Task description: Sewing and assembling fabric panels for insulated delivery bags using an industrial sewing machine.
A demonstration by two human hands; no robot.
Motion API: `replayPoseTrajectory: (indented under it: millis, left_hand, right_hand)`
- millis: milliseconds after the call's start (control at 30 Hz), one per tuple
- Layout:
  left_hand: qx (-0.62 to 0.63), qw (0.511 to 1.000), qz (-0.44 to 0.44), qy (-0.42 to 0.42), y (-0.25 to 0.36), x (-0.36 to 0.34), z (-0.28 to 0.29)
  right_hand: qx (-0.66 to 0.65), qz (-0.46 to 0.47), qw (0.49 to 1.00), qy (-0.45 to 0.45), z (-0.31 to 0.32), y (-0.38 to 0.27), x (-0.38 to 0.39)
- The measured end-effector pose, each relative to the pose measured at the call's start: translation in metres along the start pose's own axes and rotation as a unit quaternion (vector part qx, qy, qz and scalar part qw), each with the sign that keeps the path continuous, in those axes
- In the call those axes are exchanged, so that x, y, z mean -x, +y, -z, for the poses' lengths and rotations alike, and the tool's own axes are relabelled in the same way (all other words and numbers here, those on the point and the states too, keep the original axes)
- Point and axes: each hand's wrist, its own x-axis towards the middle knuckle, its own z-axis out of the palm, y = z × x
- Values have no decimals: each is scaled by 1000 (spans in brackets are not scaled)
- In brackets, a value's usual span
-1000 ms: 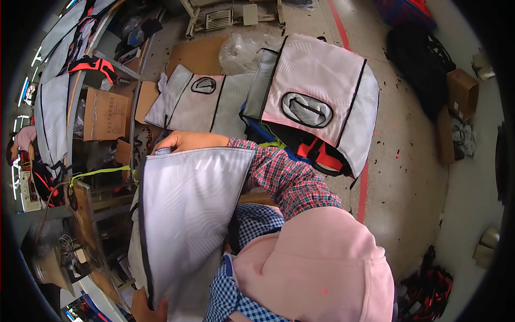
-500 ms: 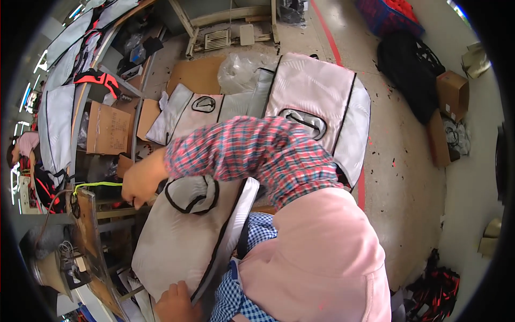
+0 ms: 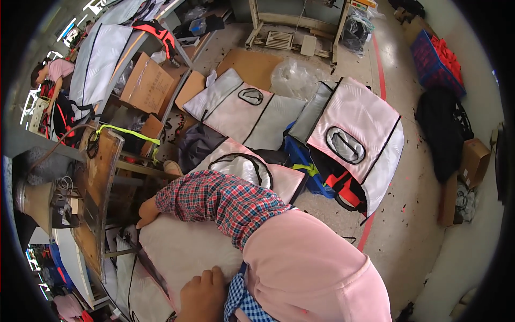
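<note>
A pale pink-grey padded fabric piece (image 3: 188, 247) lies across my lap. My right hand (image 3: 147, 213), in a plaid sleeve, reaches across to its far left corner with fingers bent at the edge, the fingertips partly hidden. At the near side, my left hand (image 3: 203, 292) rests on the same piece, fingers curled against the cloth and thumb hidden. Just beyond my right forearm lies a similar panel (image 3: 284, 180) with a large black-edged oval opening. Whether it joins the piece in my hands is hidden by the sleeve.
A worn wooden table edge (image 3: 110, 177) stands left, with a neon yellow strap (image 3: 129, 134) hanging over it. More sewn panels (image 3: 230, 112), a blue crate (image 3: 303, 161) under a pale bag (image 3: 362, 121) and clear plastic (image 3: 295, 78) lie ahead. A cardboard box (image 3: 147, 83) sits under the left bench.
My view has swung left and down. The right hand has come back from beside the yellow strap to the fabric's corner. The piece's black-edged oval and dark side seam no longer show under my hands.
</note>
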Motion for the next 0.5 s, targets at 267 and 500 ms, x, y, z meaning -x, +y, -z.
replayPoseTrajectory:
  millis: [267, 500]
  left_hand:
    - [307, 787, 338, 415, -166, 94, -45]
    - [507, 623, 412, 431, -259, 108, -152]
  right_hand:
    - [18, 143, 989, -16, 14, -51, 6]
    - [-1, 139, 990, -6, 49, -77, 15]
